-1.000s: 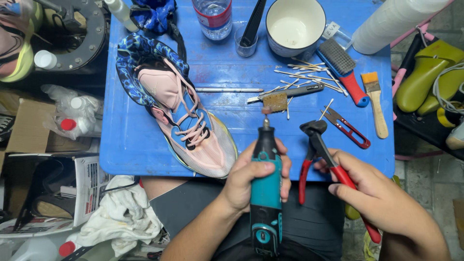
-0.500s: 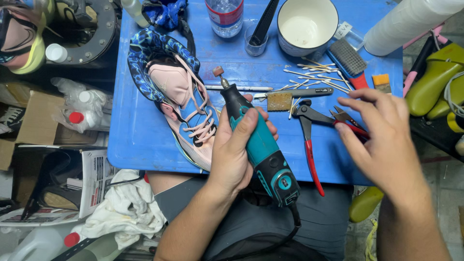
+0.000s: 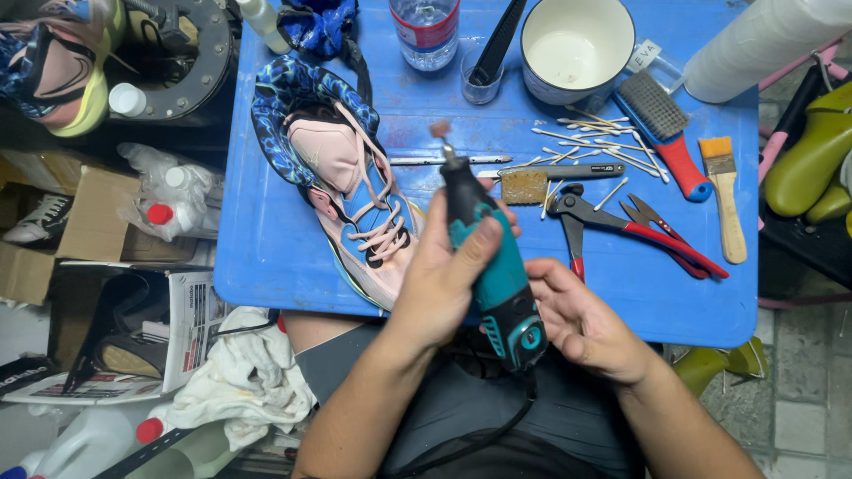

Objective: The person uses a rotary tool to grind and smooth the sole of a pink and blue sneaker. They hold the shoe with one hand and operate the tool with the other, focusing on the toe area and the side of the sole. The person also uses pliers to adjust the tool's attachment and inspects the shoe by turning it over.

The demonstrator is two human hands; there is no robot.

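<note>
Teal power tool (image 3: 490,257) is sitting in the left hand (image 3: 439,284), fingers wrapping around it. The right hand (image 3: 581,319) is touching its bottom end, fingers loosely curling, beside the shoe (image 3: 355,191).

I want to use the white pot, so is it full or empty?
Empty: the white pot stands upright on the blue table and its bare pale bottom shows.

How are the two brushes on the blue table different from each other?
The scrub brush has a red handle and a wide block of dark bristles; the paint brush has a plain wooden handle and a small tuft of orange bristles. The scrub brush lies slanted, the paint brush nearly straight up the picture. Both lie untouched at the table's right end.
</note>
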